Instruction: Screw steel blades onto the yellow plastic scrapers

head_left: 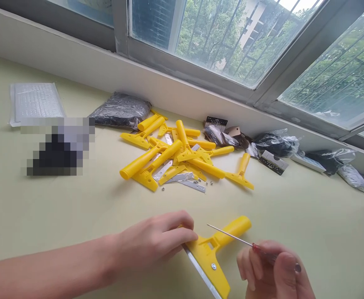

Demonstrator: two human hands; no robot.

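A yellow plastic scraper (207,254) with a metal blade (200,270) along its wide edge lies low in the middle of the view, handle pointing up and right. My left hand (157,238) is closed on the far end of its head, thumb and fingers over the edge. One round screw (213,266) shows in the near part of the head. My right hand (275,268) grips a screwdriver (256,248) by its reddish handle. The thin shaft points up and left above the scraper's handle, with the tip apart from the screw.
Beyond my hands lies a pile of yellow scraper parts (169,153) with loose blades (192,185) and small nuts (212,183). A black plastic bag (121,110), bubble wrap (38,101) and several wrapped packages (277,143) line the window side. A blurred-out patch (60,149) sits left.
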